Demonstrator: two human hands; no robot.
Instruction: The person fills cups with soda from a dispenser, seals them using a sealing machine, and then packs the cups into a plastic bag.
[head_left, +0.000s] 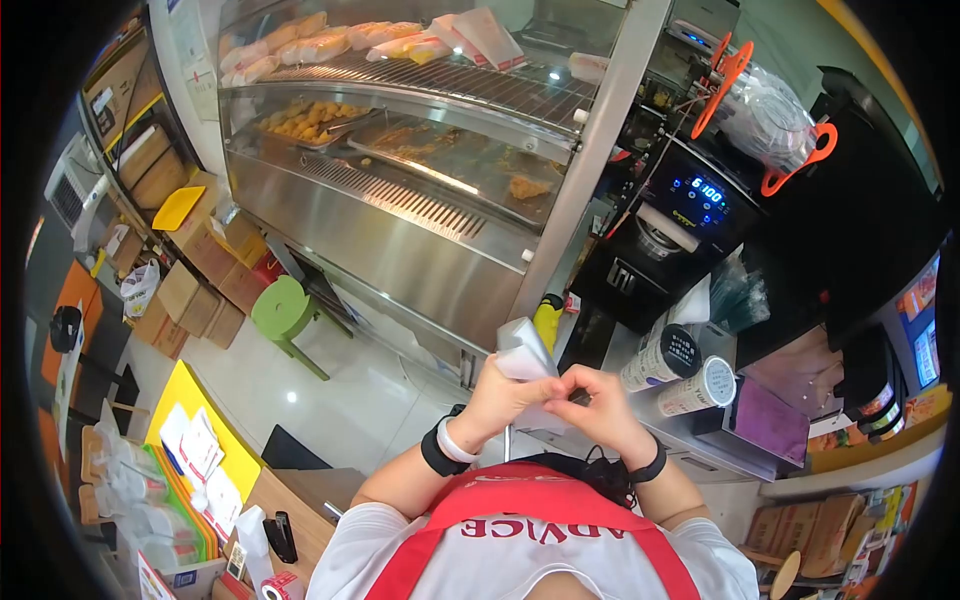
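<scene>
In front of the red apron, my left hand [506,398] is wrapped around a white, folded paper-like piece [526,348] that sticks up past my fingers. Whether it is a bag, a sleeve or a stack of sheets I cannot make out. My right hand [598,402] is closed in a pinch, its fingertips meeting my left thumb; what lies between them is hidden. To the right of my hands stand two lidded cups on the counter, one with a dark lid [680,347] and one with a pale lid [716,380].
Ahead is a glass-fronted steel food warmer [400,225] with wrapped food and trays. A black machine with a lit display [690,195] stands on the right. A green stool [284,308], cardboard boxes [190,305] and a yellow board [190,400] are on the left.
</scene>
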